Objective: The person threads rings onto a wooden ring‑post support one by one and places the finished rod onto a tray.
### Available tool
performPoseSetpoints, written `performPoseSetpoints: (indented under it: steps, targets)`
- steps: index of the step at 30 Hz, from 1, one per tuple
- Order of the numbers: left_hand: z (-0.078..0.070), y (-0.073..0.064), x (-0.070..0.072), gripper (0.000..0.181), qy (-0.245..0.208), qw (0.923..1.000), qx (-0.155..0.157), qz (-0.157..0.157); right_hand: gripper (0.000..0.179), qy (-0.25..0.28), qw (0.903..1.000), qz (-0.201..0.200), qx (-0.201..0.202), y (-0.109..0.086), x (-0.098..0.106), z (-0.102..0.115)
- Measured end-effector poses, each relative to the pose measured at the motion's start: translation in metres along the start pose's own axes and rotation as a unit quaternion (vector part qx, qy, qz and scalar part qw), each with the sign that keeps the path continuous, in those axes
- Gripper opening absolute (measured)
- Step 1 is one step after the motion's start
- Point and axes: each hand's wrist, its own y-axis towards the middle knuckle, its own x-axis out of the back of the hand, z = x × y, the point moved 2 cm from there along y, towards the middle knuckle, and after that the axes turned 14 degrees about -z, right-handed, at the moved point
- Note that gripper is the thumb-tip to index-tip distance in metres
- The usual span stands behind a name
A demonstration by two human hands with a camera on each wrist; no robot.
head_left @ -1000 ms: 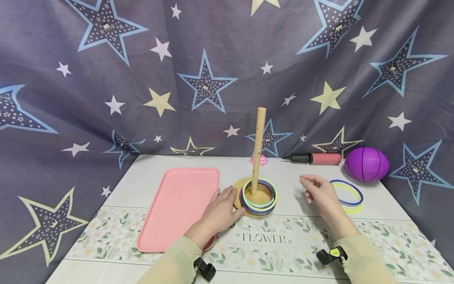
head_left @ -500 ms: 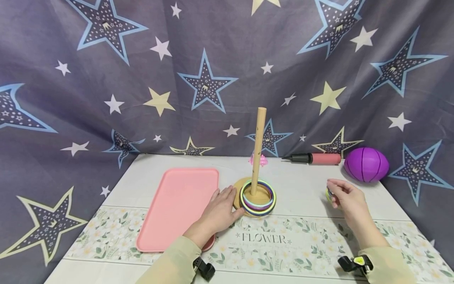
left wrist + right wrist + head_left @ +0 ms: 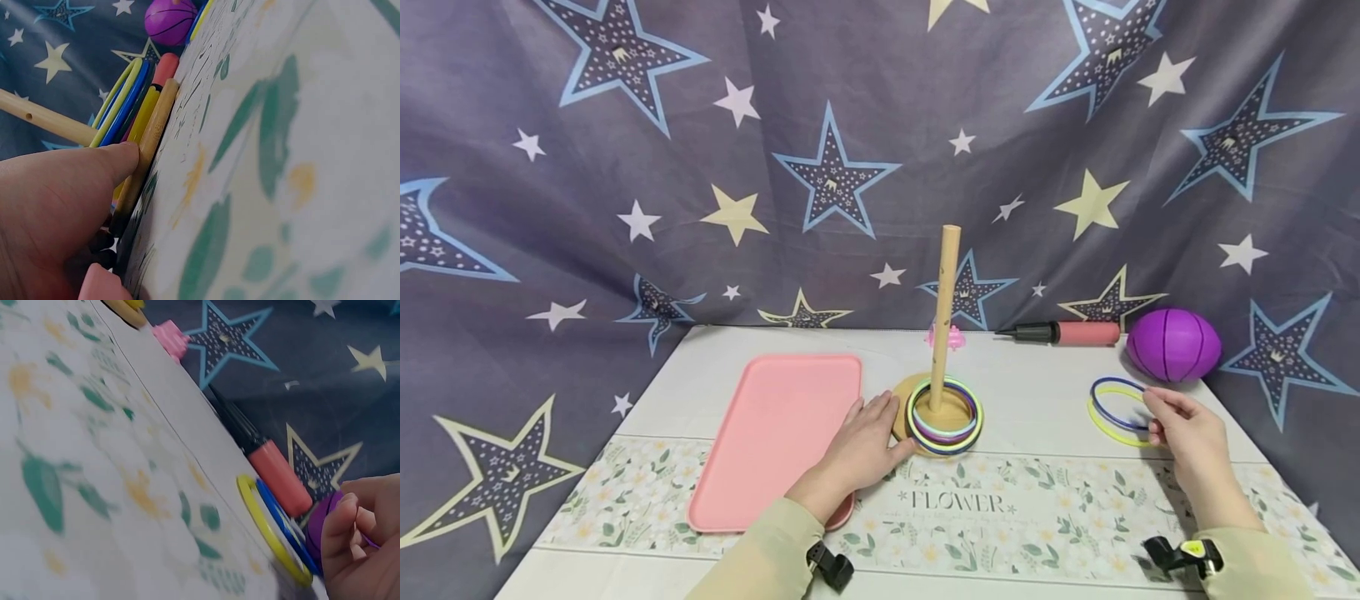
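Observation:
My left hand (image 3: 865, 446) lies flat at the left of the round wooden base (image 3: 910, 390), its thumb against the base's edge in the left wrist view. From that base rises a wooden post (image 3: 945, 317) with several coloured rings (image 3: 951, 450) stacked around its foot. My right hand (image 3: 1193, 437) is at the right edge of a blue ring (image 3: 1093, 398), fingers curled and thumb close to the index finger. A yellow ring (image 3: 1108, 435) lies beneath the blue one. Whether the fingertips pinch the blue ring cannot be made out, even in the right wrist view.
A pink tray (image 3: 782, 433) lies left of the base. At the back are a small pink toy (image 3: 955, 337), a black and red hand pump (image 3: 1086, 334) and a purple ball (image 3: 1174, 345). A star-printed curtain (image 3: 865, 75) hangs behind the table.
My right hand has moved rightward, across the loose rings to their right edge. Those two rings sit slightly farther left than before. My left hand has stayed at the base.

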Motion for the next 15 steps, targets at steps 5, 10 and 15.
performPoseSetpoints:
  steps: [5,10,15]
  targets:
    - [0.000,-0.001,0.002,0.084,-0.006,1.0000,-0.001,-0.002,0.011,-0.011,0.9997,-0.022,-0.006,0.006,0.011,-0.005]
    - [0.002,0.000,0.001,0.084,-0.017,0.9998,-0.004,-0.004,0.001,-0.050,0.9974,-0.047,-0.022,0.011,0.016,-0.008]
    - [0.002,0.000,0.003,0.083,-0.015,0.9999,-0.007,-0.001,0.015,-0.077,0.9948,-0.061,-0.026,0.015,0.018,-0.011]
